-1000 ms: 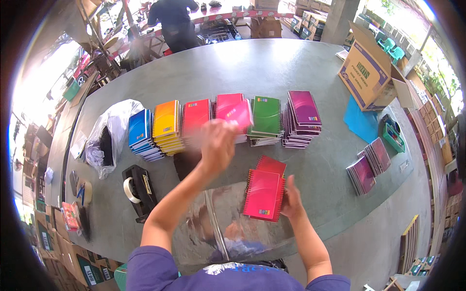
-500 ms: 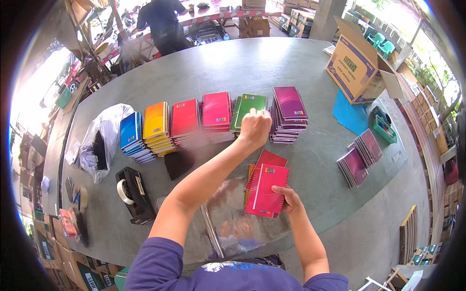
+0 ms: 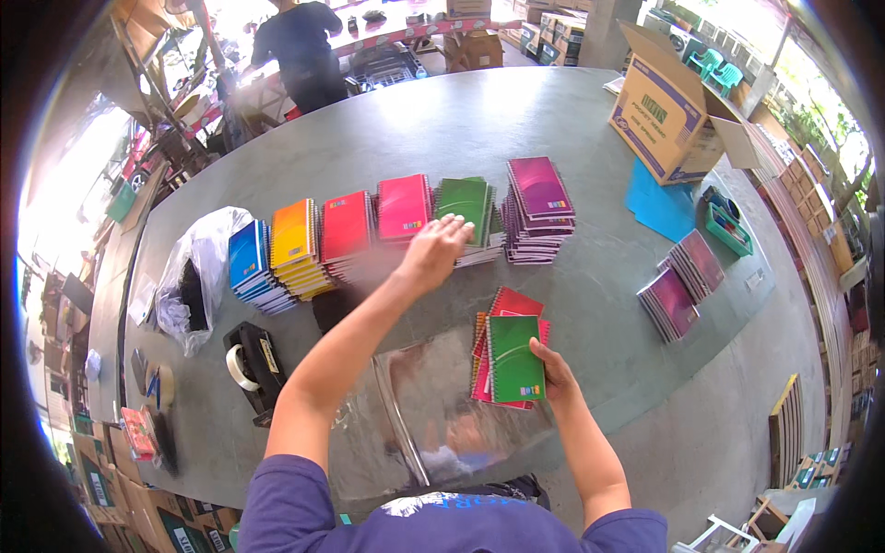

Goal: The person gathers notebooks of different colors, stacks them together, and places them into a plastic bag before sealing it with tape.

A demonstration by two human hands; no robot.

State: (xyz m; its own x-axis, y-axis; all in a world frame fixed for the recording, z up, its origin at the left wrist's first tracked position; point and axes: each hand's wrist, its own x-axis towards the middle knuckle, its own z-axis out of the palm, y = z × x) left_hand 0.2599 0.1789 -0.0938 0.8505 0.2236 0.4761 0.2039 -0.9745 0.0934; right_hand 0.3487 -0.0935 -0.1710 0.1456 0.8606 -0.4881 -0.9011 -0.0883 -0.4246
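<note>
In my right hand [image 3: 553, 370] is a fanned bundle of spiral notebooks, held with the thumb on top. A green notebook [image 3: 516, 359] is uppermost, with pink, red and orange edges showing beneath. My left hand [image 3: 433, 253] reaches across the table, fingers stretched out over the lower edge of the green notebook stack [image 3: 464, 198], holding nothing. Beside that stack stand the purple stack [image 3: 539, 189] to the right and the pink stack [image 3: 403, 205] to the left. Further left are the red stack [image 3: 346, 221], yellow-orange stack [image 3: 292, 232] and blue stack [image 3: 247, 253].
A black tape dispenser [image 3: 253, 369] and a plastic bag [image 3: 217, 235] lie left. Clear plastic [image 3: 442, 396] spreads before me. At right are small purple notebook piles [image 3: 668, 304], a green tray [image 3: 728, 230], blue sheets [image 3: 659, 203] and an open carton [image 3: 654, 111]. A person [image 3: 300, 55] stands beyond.
A green notebook now tops the bundle in my right hand, where a pink one was uppermost. My left hand has shifted left and slightly down, its fingers opening from a closed shape.
</note>
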